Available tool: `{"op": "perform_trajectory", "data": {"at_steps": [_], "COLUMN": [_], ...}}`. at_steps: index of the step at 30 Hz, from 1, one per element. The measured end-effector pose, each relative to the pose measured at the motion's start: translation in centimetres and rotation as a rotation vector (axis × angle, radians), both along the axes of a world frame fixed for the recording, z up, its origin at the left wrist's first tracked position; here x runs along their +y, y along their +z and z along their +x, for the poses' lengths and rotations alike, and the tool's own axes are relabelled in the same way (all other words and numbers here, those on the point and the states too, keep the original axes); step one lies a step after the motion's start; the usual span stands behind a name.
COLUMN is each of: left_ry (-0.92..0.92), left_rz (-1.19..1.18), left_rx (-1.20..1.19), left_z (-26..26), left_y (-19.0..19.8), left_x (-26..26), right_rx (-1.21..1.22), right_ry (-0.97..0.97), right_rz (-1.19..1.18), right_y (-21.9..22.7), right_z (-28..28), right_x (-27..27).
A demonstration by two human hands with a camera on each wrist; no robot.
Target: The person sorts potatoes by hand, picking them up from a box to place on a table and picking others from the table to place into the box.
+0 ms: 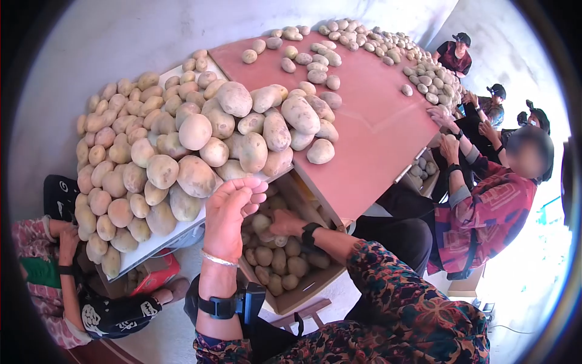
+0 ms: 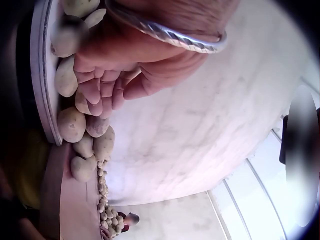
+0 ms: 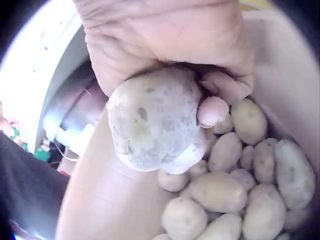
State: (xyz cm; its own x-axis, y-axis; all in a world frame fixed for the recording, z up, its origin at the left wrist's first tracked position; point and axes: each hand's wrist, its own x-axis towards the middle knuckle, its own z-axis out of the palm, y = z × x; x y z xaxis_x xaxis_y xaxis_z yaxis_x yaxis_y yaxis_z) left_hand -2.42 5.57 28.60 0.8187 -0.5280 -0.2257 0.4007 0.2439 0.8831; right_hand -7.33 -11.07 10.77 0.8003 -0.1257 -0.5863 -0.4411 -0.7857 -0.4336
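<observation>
The right hand grips a large pale potato inside a cardboard box that holds many potatoes; a second pale shape shows against the lower side of the gripped one. Beside the front edge of the heaped table, the left hand is raised with its palm up and its fingers loosely bent, holding nothing. Large potatoes lie piled just beyond it, and in the left wrist view several potatoes sit behind its fingertips.
A reddish table top bears scattered potatoes and a long heap at the back. People sit along the right side, one in a red patterned shirt. Another person's arm is at the left, near a red box.
</observation>
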Motion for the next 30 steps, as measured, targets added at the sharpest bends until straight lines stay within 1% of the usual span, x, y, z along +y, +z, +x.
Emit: {"op": "perform_trajectory", "data": {"at_steps": [2, 3, 4, 5, 6, 8, 9, 10, 11, 12, 13, 14, 16, 17, 18, 20, 21, 22, 24, 25, 26, 28, 30], "left_ry": [-0.009, -0.009, -0.029, -0.047, -0.045, 0.027, 0.008, 0.008, -0.027, -0.065, -0.040, -0.054, 0.001, 0.026, 0.019, 0.089, 0.144, 0.139, 0.049, 0.076, 0.080, 0.024, 0.046], "left_rz": [0.085, 0.083, 0.262, 0.443, 0.441, 0.689, 0.653, 0.648, 0.604, 0.559, 0.434, 0.429, 0.155, 0.036, 0.037, -0.201, -0.204, -0.207, -0.262, -0.266, -0.264, -0.293, -0.262], "left_rx": [-0.137, -0.139, -0.278, -0.417, -0.418, -0.822, -0.753, -0.755, -0.686, -0.617, -0.533, -0.535, -0.150, -0.002, -0.013, 0.177, 0.215, 0.208, 0.369, 0.392, 0.391, 0.439, 0.449], "left_z": [0.0, -0.2, -0.4, -0.6, -0.9, -1.6, -2.0, -2.4, -2.6, -2.7, -2.7, -2.7, -2.3, -2.3, -2.4, -2.2, -2.1, -1.8, -1.3, -1.2, -1.2, -1.3, -1.1], "left_y": [-0.4, -0.3, -0.2, -0.1, -0.5, -1.5, -1.0, -0.4, 0.3, 0.7, 0.9, 0.9, 0.3, -0.2, -0.4, -0.5, -0.5, -0.5, -1.0, -1.4, -1.3, -1.1, -1.6], "left_x": [0.2, 0.4, 0.5, 0.6, 0.6, 0.6, 0.6, 0.4, 0.2, -0.1, -0.4, -0.7, -1.2, -1.2, -1.2, -1.2, -1.4, -1.4, -1.0, -1.4, -1.7, -2.3, -3.0], "right_rx": [-0.145, -0.092, -0.096, -0.091, -0.083, -0.215, -0.250, -0.253, -0.295, -0.338, -0.360, -0.365, -0.258, -0.331, -0.345, -0.169, -0.108, -0.117, -0.111, -0.103, -0.100, -0.264, -0.432], "right_ry": [-0.100, -0.077, -0.076, -0.108, -0.141, -0.162, -0.128, -0.130, -0.136, -0.146, -0.094, -0.107, -0.215, -0.213, -0.215, -0.423, -0.522, -0.521, -0.571, -0.456, -0.454, -0.352, -0.273], "right_rz": [0.241, 0.328, 0.324, 0.536, 0.748, 0.882, 0.884, 0.880, 0.889, 0.898, 0.831, 0.827, 0.902, 0.957, 0.959, 1.108, 1.163, 1.162, 1.238, 1.287, 1.290, 1.190, 1.129], "right_y": [1.9, 4.3, 6.5, 8.6, 10.4, 13.6, 15.5, 17.3, 18.9, 20.2, 21.1, 21.7, 22.5, 21.6, 20.8, 20.2, 20.8, 21.6, 23.4, 23.5, 23.8, 25.3, 27.1], "right_z": [-1.0, -1.1, -1.4, -1.9, -2.3, -2.9, -3.0, -3.1, -3.3, -3.4, -3.5, -3.8, -4.2, -4.2, -4.3, -4.1, -4.1, -4.1, -3.6, -2.6, -1.3, 1.3, 5.1], "right_x": [0.4, 0.5, 0.4, 0.3, 0.1, -0.4, -0.9, -1.0, -1.0, -1.2, -1.5, -1.6, -1.7, -1.8, -2.3, -3.8, -4.1, -4.5, -5.6, -7.2, -8.2, -9.6, -10.4]}}
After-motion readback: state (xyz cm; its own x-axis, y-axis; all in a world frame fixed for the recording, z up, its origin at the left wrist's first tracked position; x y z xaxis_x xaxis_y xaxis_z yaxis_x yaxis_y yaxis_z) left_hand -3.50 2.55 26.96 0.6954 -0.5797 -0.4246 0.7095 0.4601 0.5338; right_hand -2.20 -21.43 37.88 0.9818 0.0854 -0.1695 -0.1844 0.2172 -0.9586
